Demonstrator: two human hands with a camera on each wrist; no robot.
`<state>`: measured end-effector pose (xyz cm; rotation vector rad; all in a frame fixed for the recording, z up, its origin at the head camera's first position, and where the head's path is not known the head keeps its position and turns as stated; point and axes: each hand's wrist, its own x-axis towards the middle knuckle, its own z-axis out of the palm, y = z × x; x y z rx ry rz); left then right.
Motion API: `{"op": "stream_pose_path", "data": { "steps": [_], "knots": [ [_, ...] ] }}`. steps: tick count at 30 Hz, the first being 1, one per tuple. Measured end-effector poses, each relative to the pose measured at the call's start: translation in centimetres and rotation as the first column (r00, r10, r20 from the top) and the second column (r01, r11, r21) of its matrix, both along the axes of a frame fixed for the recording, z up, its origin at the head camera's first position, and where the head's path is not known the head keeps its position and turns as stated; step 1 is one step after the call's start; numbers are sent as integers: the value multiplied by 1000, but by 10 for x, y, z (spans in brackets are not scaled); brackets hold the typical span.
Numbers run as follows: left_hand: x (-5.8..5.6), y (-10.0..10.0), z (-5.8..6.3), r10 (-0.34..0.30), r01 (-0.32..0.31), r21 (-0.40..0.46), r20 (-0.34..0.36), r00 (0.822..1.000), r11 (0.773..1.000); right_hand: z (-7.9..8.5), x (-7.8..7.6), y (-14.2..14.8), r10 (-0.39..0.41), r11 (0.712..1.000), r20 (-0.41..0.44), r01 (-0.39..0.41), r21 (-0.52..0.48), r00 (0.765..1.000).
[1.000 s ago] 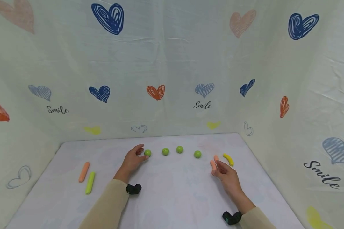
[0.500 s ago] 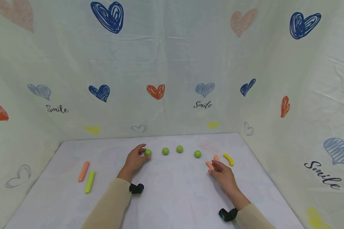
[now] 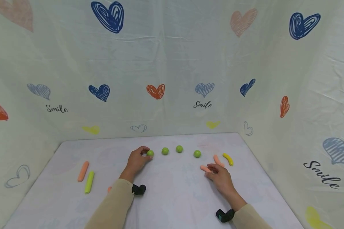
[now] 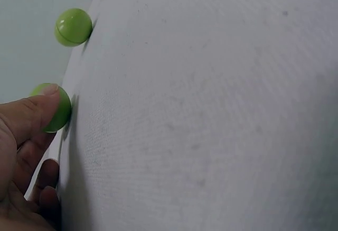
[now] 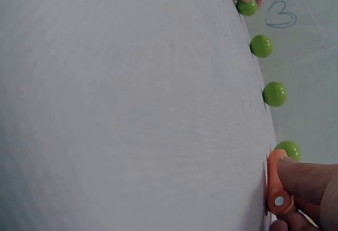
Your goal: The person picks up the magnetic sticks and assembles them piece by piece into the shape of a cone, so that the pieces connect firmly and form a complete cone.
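Note:
My left hand (image 3: 137, 162) pinches a green ball (image 3: 150, 153) at the left end of a row on the white table; its thumb lies over the ball (image 4: 62, 109) in the left wrist view. To the right stand more green balls (image 3: 165, 151), spaced apart. With thumb and fingers, my right hand (image 3: 221, 178) grips a short, slightly curved orange stick (image 3: 205, 169) low over the tabletop. In the right wrist view this stick (image 5: 278, 181) has a white dot at its near end. Just behind the right hand lies another orange curved stick (image 3: 218, 161), partly covered by the fingers.
A yellow curved piece (image 3: 228, 159) lies at the right. On the left are an orange stick (image 3: 83, 171) and a yellow-green stick (image 3: 89, 182). An orange bit (image 3: 109, 189) peeks out behind the left sleeve. Heart-printed curtain (image 3: 177, 70) surrounds the table (image 3: 166, 203).
The left hand has closed in on the end ball and shifted it slightly right. The right hand has moved left and nearer with its orange stick, uncovering more of the other one.

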<state>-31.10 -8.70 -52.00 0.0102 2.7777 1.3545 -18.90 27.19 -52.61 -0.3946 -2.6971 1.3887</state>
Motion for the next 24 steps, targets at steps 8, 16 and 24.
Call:
{"op": "stream_pose_path", "data": {
  "steps": [8,16,24],
  "knots": [
    [6,-7,1,-49,49,23,-21,999,999,1,1,-2,4,997,3,-4,72,1000],
    [12,-9,3,-72,72,15,-12,997,997,1,1,-5,8,995,3,-8,96,1000],
    [17,-10,5,-87,87,21,-11,996,996,2,3,-5,16,992,-20,-13,129,1000]
  ]
}}
